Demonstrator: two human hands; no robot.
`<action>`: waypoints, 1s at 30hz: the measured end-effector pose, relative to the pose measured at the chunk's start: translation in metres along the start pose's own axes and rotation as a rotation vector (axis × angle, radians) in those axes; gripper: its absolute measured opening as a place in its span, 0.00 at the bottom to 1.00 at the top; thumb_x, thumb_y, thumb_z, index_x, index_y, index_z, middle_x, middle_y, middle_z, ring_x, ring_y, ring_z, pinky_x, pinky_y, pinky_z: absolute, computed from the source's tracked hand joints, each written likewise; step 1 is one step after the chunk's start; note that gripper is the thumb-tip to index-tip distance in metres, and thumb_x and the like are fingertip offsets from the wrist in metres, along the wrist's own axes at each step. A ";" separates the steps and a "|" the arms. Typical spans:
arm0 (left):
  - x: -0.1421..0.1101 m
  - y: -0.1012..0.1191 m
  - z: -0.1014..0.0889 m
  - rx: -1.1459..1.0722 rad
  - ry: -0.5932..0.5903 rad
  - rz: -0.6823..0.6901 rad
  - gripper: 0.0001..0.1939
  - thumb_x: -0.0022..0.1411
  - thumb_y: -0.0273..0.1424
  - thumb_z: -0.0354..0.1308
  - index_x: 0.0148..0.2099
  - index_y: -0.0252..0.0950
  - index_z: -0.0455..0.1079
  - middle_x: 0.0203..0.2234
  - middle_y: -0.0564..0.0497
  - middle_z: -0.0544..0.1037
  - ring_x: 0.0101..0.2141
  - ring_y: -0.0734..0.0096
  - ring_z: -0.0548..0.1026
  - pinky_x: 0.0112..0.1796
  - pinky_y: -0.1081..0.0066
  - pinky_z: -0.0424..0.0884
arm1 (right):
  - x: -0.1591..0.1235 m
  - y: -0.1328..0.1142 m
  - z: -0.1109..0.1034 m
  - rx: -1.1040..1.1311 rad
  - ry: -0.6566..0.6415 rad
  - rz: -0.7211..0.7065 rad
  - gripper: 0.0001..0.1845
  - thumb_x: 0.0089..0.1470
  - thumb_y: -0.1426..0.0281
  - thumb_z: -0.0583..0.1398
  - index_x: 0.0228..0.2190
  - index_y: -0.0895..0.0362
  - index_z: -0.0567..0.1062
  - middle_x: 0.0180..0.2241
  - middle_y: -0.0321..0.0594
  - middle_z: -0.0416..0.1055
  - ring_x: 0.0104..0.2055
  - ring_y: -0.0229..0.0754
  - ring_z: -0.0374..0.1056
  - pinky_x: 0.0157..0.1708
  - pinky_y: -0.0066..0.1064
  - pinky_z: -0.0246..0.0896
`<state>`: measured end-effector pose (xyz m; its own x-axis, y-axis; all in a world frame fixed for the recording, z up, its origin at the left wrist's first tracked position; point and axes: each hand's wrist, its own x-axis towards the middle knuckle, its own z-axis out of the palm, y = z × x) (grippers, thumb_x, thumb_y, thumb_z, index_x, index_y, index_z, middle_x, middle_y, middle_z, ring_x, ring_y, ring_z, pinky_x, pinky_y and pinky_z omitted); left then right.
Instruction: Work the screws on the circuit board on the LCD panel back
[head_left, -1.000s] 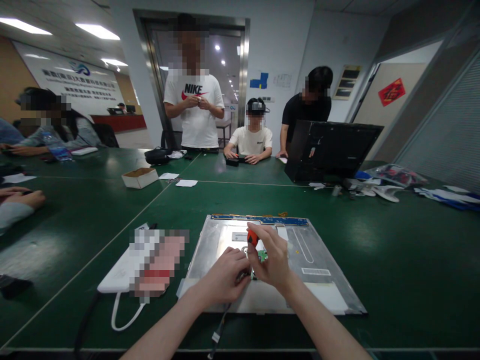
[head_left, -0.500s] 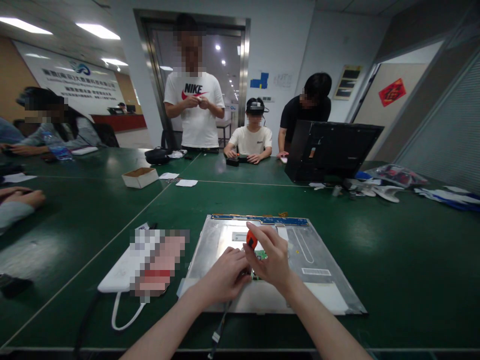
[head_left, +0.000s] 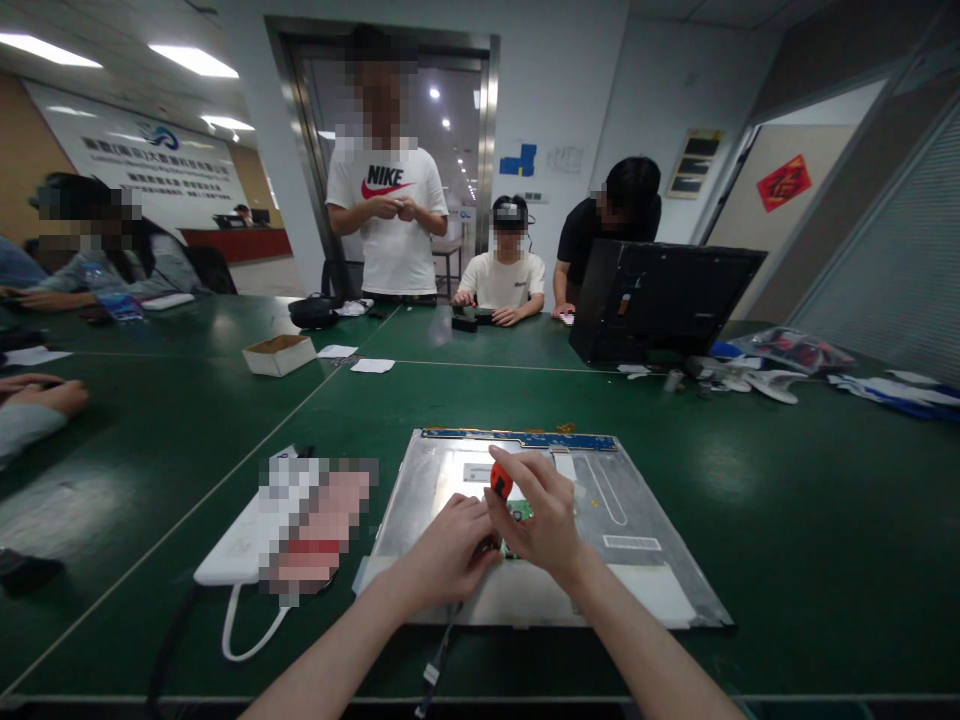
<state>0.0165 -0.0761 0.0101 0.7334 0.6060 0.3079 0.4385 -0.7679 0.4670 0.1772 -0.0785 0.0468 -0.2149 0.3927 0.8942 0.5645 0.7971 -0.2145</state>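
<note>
A flat metal LCD panel [head_left: 645, 530] lies back side up on the table in front of me. My right hand [head_left: 544, 505] grips a screwdriver by its orange and black handle [head_left: 501, 482], upright over a small green circuit board [head_left: 520, 510] at the panel's middle. The screwdriver's tip is hidden behind my hands. Beside it, at the board's left, my left hand [head_left: 454, 545] has its fingers curled together; what they hold, if anything, is hidden. A dark cable [head_left: 439, 655] runs from under my left hand past the panel's near edge. A blue circuit strip [head_left: 517, 440] borders the far edge.
Left of the panel lie a white power bank [head_left: 240, 550] with a white cable and a blurred pink item [head_left: 319, 540]. An open cardboard box [head_left: 280, 357] stands farther back. A black monitor housing [head_left: 667, 300] stands at the back right. Several people are around the table.
My hands and the screwdriver stay almost where they were over the circuit board. Across the table, the person in black has lowered their head slightly.
</note>
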 end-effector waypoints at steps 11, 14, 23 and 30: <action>0.001 -0.001 -0.002 0.012 -0.020 0.000 0.07 0.59 0.25 0.55 0.42 0.37 0.67 0.37 0.47 0.75 0.41 0.59 0.71 0.43 0.60 0.64 | 0.000 -0.001 -0.002 0.030 -0.043 0.020 0.31 0.53 0.75 0.55 0.59 0.56 0.59 0.38 0.44 0.72 0.38 0.44 0.69 0.36 0.38 0.68; 0.001 -0.001 -0.001 0.021 -0.030 -0.004 0.07 0.60 0.26 0.54 0.42 0.37 0.66 0.39 0.47 0.75 0.42 0.59 0.70 0.43 0.61 0.64 | 0.000 -0.001 -0.003 0.045 -0.056 0.019 0.31 0.53 0.75 0.54 0.59 0.56 0.59 0.38 0.43 0.72 0.37 0.44 0.69 0.36 0.39 0.68; 0.000 -0.007 0.003 0.043 -0.034 0.002 0.08 0.61 0.26 0.54 0.44 0.37 0.66 0.38 0.47 0.74 0.42 0.59 0.70 0.44 0.60 0.64 | 0.000 0.000 -0.004 0.059 -0.041 0.009 0.31 0.52 0.75 0.54 0.58 0.57 0.59 0.38 0.44 0.72 0.37 0.45 0.69 0.36 0.39 0.67; 0.000 -0.008 0.005 0.043 -0.033 0.004 0.07 0.61 0.26 0.54 0.43 0.37 0.66 0.38 0.46 0.74 0.42 0.59 0.70 0.43 0.61 0.64 | -0.001 0.001 -0.004 0.074 -0.040 -0.001 0.30 0.52 0.76 0.55 0.57 0.57 0.60 0.37 0.43 0.71 0.37 0.44 0.68 0.36 0.39 0.66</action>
<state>0.0158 -0.0708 0.0027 0.7516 0.5961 0.2824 0.4567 -0.7792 0.4293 0.1812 -0.0803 0.0478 -0.2482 0.4087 0.8783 0.5043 0.8286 -0.2431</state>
